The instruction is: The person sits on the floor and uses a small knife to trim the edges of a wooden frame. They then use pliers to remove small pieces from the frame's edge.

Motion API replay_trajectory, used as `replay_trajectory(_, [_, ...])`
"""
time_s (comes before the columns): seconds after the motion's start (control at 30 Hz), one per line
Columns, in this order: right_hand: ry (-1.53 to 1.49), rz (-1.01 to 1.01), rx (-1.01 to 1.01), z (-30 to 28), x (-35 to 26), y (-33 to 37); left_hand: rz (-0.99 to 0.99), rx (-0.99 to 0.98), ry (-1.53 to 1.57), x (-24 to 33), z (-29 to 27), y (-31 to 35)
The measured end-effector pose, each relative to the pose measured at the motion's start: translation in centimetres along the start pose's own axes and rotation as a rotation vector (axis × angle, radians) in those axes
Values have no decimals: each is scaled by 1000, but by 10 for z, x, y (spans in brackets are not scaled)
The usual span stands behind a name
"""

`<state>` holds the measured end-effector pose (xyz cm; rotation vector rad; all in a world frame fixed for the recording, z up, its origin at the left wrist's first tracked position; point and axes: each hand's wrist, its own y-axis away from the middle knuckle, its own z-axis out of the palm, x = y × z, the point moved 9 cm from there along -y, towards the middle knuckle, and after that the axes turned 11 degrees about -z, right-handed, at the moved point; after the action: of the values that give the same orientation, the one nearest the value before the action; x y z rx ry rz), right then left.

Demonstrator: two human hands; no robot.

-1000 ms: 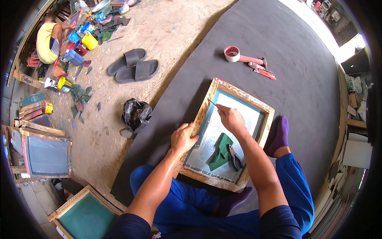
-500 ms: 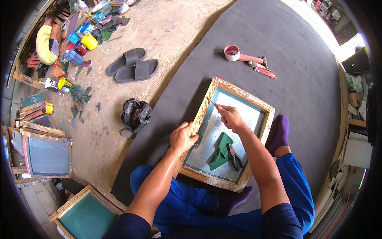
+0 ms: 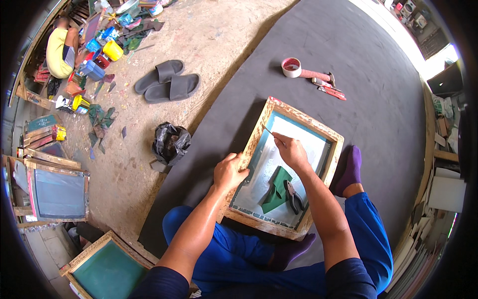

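Observation:
A wooden screen-printing frame with pale mesh and a teal border lies tilted across my lap area. My left hand is closed round its left rail, thumb over the top. Over the mesh, my right hand is closed on a thin, brownish, stick-like tool; its tip points at the inner edge of the upper left rail. Whether the tip touches the wood I cannot tell. A folded green cloth and dark-handled pliers rest on the mesh near my right forearm.
On the dark mat lie a tape roll, a hammer and a red cutter. Left are a black bag, sandals and more screen frames. A person in yellow sits among paint pots.
My right hand and the thin tool have shifted slightly down and right, the tip drawing a little back from the left rail. My left hand keeps its grip.

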<state>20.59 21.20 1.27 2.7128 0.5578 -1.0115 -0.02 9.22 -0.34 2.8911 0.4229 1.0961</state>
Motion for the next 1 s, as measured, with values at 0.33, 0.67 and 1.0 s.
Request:
replay_trajectory(0.33, [-146,-155,51,11,10,-11,24,7,-18,1,1,0])
replay_trajectory(0.67, [44,-115,-34,8,-2,-4,27,44,5,-5,2,1])
replay_trajectory(1.0, [-390,-133,74,35,45,-15,-4,-39,7,-2,4,-3])
